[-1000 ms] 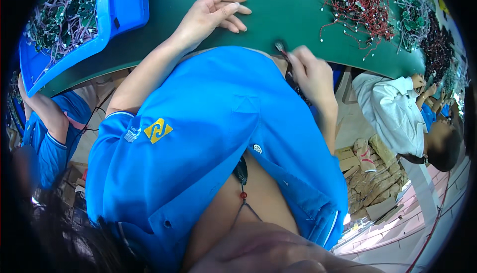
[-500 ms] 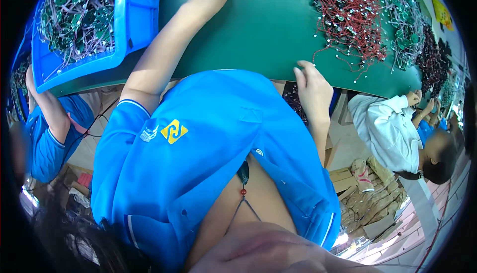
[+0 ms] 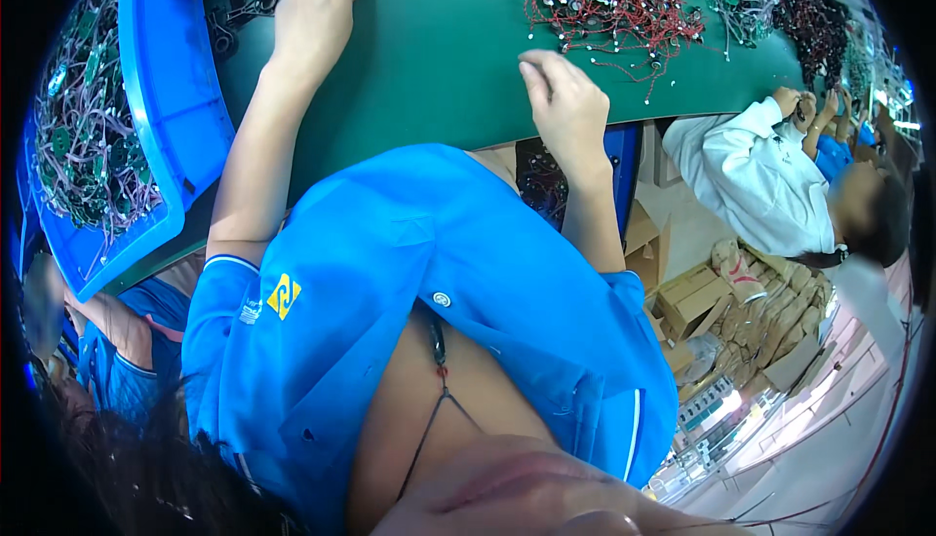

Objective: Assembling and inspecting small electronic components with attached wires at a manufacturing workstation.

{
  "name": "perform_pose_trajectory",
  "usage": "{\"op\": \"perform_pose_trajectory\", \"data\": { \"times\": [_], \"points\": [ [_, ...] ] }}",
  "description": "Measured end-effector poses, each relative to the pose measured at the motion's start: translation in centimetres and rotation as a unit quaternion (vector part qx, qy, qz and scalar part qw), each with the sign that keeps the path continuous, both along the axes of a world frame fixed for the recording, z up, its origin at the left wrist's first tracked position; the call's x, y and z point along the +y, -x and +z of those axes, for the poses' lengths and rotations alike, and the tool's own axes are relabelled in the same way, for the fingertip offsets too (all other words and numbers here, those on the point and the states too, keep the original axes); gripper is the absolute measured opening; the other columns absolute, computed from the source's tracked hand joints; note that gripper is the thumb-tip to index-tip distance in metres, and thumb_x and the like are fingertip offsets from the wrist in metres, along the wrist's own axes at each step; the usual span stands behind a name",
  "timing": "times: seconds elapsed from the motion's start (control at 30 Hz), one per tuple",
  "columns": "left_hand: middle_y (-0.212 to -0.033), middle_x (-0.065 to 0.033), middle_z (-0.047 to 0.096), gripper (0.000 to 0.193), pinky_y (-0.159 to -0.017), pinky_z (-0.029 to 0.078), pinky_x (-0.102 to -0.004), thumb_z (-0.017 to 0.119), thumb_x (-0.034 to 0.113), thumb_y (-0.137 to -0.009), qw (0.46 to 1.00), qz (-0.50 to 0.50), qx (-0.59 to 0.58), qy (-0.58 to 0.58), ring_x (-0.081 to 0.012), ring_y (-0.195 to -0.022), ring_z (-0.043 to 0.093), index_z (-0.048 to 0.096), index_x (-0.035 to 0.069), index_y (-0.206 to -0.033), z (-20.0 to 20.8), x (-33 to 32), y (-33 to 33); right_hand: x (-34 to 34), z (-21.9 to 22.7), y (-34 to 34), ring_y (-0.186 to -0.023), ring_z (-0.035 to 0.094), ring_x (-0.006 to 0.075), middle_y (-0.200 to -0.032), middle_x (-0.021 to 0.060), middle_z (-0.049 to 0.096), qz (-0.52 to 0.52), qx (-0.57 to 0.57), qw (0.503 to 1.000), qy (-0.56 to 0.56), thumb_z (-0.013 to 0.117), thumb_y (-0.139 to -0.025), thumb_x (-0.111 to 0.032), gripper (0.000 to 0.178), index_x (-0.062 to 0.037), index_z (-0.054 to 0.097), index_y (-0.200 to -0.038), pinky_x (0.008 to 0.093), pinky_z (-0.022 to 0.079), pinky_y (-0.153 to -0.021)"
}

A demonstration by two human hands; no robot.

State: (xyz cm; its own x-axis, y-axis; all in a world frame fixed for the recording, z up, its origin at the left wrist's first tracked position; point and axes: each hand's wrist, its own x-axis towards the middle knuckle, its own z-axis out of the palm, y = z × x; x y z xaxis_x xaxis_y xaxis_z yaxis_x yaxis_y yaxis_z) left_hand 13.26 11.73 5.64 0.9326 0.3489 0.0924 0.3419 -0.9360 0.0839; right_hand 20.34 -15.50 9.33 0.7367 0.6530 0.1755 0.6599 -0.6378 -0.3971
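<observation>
The left grip [image 3: 317,15] is beside rounded, dark black parts [image 3: 261,0], mostly to its left; I cannot tell whether it pinches one. Because pieces overlap, pulling one might drag its neighbours along. The right grip [image 3: 570,112], loosely curled, thumb apart, seems to hold nothing; straying forward, it could snag the thin, tangled red wires [image 3: 604,0] beyond it. Between both grips spreads the smooth green desk [image 3: 419,58]; left of the left one stands a rigid-looking blue bin [image 3: 175,78].
</observation>
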Motion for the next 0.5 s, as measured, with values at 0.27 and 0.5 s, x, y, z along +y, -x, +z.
{"op": "perform_pose_trajectory", "data": {
  "times": [0.27, 0.5],
  "points": [
    [-0.104, -0.0097, 0.060, 0.037, -0.067, 0.051, -0.0379, 0.061, 0.012, -0.085, 0.985, -0.015, -0.069, 0.156, -0.0318, -0.080, 0.063, 0.055, 0.021, -0.121, 0.5, -0.9, 2.4, 1.7, -2.1, -11.3, -0.108, 0.053, 0.0290, -0.121, 0.0105, 0.056, -0.114, -0.223, 0.964, -0.088, 0.066, -0.081, -0.026, 0.032, -0.0141, 0.061, -0.110, 0.0422, 0.040, -0.091],
    [-0.102, -0.0084, 0.063, 0.039, -0.075, 0.049, -0.0345, 0.060, 0.009, -0.086, 0.971, -0.047, -0.172, 0.158, -0.0278, -0.086, 0.062, 0.056, 0.015, -0.124, -1.4, -1.1, 3.7, 7.5, -4.4, -7.6, -0.126, 0.037, 0.0471, -0.141, 0.0285, 0.035, -0.206, -0.242, 0.943, 0.096, 0.066, -0.080, -0.047, 0.062, -0.0100, 0.053, -0.128, 0.0607, 0.028, -0.104]
  ]
}}
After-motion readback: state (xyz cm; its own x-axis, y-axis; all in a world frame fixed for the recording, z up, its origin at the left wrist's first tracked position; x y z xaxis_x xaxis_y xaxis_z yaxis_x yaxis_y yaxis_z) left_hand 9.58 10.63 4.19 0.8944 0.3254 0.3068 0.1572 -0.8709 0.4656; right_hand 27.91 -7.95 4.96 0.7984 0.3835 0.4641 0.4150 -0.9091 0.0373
